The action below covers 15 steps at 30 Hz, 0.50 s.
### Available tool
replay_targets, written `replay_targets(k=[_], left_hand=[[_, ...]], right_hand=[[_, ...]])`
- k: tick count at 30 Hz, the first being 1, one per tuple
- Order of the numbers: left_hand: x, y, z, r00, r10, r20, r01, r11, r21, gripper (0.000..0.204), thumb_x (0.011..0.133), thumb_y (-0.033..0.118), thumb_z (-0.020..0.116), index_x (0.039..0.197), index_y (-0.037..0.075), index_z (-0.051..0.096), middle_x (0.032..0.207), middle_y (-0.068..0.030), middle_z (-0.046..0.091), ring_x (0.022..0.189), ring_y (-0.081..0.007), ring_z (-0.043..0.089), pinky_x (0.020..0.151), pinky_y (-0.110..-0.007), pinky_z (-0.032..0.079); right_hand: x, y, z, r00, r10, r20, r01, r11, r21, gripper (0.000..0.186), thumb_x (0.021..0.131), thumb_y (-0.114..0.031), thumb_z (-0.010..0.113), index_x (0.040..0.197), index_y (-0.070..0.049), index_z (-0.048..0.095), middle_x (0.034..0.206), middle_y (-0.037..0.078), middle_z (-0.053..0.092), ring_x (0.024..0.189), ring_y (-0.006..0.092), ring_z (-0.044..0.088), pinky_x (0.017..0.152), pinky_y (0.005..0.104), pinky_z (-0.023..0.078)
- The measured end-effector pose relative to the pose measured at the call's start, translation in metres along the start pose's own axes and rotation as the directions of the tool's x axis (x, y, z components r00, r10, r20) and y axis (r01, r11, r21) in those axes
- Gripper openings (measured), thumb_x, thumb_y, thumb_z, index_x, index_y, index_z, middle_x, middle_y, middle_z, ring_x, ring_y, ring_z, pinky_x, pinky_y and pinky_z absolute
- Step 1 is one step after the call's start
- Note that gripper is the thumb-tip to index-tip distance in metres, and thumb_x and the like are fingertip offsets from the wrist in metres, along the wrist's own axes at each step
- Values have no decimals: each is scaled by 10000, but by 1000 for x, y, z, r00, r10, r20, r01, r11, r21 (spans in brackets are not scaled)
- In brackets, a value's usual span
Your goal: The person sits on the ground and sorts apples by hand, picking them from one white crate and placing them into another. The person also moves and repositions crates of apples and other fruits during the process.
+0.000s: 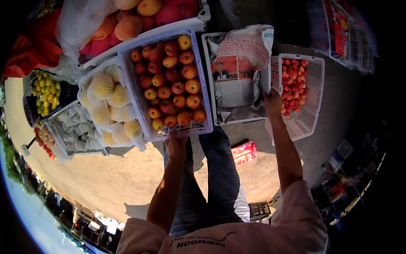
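Observation:
A pale lavender plastic crate [209, 114] of red and yellow apples [172, 75] stands in front of me, its near end tipped slightly down. My left hand [175, 147] grips that near edge from below, with the fingertips partly hidden. To the right is a white crate [206, 76] lined with newspaper [231, 91], with no fruit showing in it. My right hand [273, 103] is closed on this crate's right rim near the front corner, thumb side toward the newspaper. Just past that hand, a white slotted crate [315, 99] holds small red fruit [293, 84].
On the left sit foam-netted pale fruit [111, 99], a tray of grey-wrapped fruit [78, 127] and yellow-green fruit [45, 94]. A box of peaches [128, 28] stands behind. A red printed carton [244, 153] and a dark basket [259, 210] lie on the ground.

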State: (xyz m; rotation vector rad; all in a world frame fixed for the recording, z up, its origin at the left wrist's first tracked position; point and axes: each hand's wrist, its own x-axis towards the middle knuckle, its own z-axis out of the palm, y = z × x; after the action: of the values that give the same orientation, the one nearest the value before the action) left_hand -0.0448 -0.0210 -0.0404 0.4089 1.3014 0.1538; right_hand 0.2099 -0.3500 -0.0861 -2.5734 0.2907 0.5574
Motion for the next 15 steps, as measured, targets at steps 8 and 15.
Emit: replay_targets(k=[8, 15], left_hand=[[9, 4, -5, 972, -65, 227, 109, 976, -186, 486, 876, 33, 533, 1350, 56, 427, 1328, -140, 503, 1222, -351, 507, 1050, -517, 436], [20, -5, -14, 985, -107, 139, 142, 952, -272, 530, 894, -61, 486, 1376, 128, 375, 1329, -165, 484, 1191, -368, 527, 993, -535, 473]], right_hand=[[-57, -29, -40, 1000, -23, -13, 24, 998, 52, 169, 829, -140, 675, 801, -15, 564, 633, 131, 584, 548, 252, 566, 544, 380, 430], [-116, -36, -104, 994, 33, -101, -35, 999, -18, 194, 839, -161, 669, 803, -10, 553, 618, 124, 564, 519, 213, 508, 546, 369, 428]])
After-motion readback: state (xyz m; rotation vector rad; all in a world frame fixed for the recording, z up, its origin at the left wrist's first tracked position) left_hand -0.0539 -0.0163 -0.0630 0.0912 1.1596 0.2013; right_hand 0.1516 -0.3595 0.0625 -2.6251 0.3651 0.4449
